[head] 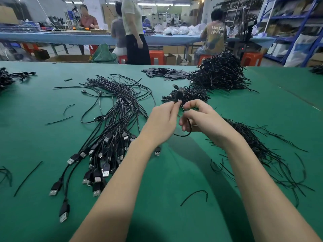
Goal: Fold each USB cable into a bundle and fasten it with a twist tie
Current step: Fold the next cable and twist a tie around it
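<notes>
Black USB cable (179,95) folded upright above green table, loop hanging below; thin twist tie (182,107) seemingly at its middle.

table (174,180): matt green cloth, perhaps felt | USB cables (111,119): black plastic

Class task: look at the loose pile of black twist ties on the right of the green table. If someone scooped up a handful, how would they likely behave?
The twist ties look thin and hold kinks, so probably light and bendable. They lie tangled, so extras would likely drag along.
</notes>
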